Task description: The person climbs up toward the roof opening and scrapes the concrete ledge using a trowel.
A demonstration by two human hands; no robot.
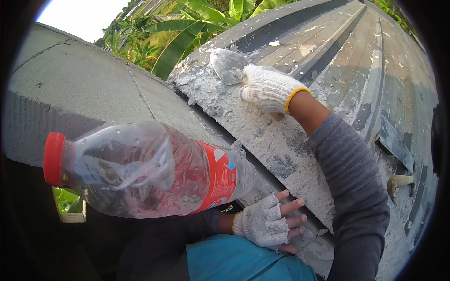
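My right hand (272,89), in a white knit glove with a yellow cuff, is closed around the handle of a trowel (227,66). The trowel's blade is smeared with grey mortar and lies over the rough mortar band (253,126) at the edge of the metal roof. My left hand (272,222), in a fingerless-looking white glove, rests near the dark gap below the mortar with its fingers spread and nothing in them. A large clear plastic bottle (140,168) with a red cap and red label looms close on the left; its support is hidden.
A grey block wall (70,77) runs along the left. Ribbed metal roofing (347,61), strewn with mortar crumbs, spreads to the right. On it lie a flat metal plate (396,144) and a tool with a pale handle (399,182). Banana leaves (180,47) rise behind.
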